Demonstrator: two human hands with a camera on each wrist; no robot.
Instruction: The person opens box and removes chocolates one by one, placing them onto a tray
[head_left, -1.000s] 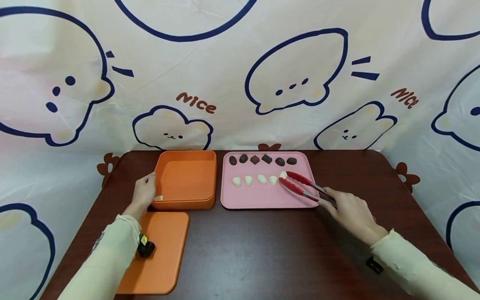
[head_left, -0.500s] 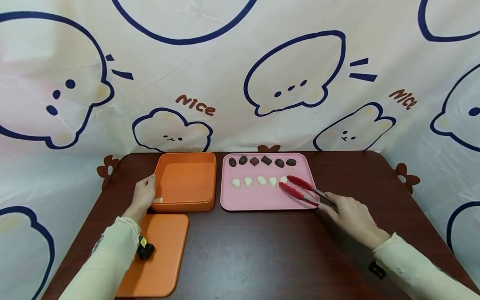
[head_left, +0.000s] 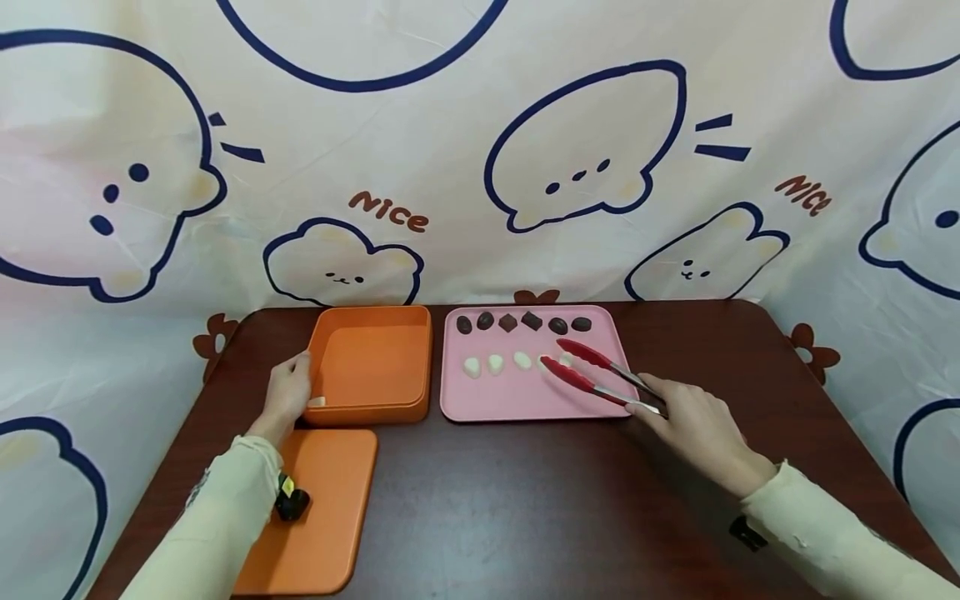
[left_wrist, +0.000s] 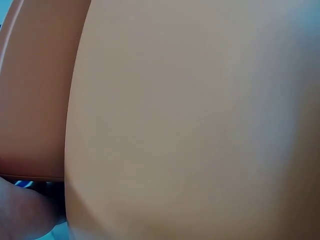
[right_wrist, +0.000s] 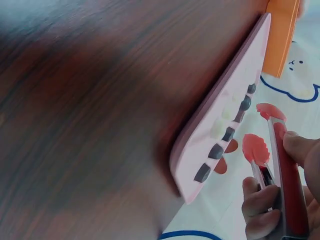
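My left hand [head_left: 287, 387] grips the left side of an orange box [head_left: 367, 412], thumb over its rim. In the left wrist view a tan surface fills most of the frame. My right hand [head_left: 701, 429] holds metal tongs [head_left: 615, 368] with red tips, also seen as tongs [right_wrist: 290, 175] in the right wrist view. The tong arms stand apart above a pink tray [head_left: 480, 400]. Several white chocolate-like pieces [head_left: 522, 360] form a row there, one partly hidden by the tongs. Behind them runs a row of dark chocolates [head_left: 507, 322], several rounded or square.
An orange lid [head_left: 337, 500] lies on the brown table [head_left: 480, 517] in front of the box, under my left forearm. A black object [head_left: 292, 504] with a yellow mark shows beside my left sleeve. A printed cloth [head_left: 450, 150] hangs behind the table.
The tongs in my right hand have shifted left, off the rightmost white piece, which still lies on the tray. My left hand has stayed on the box.
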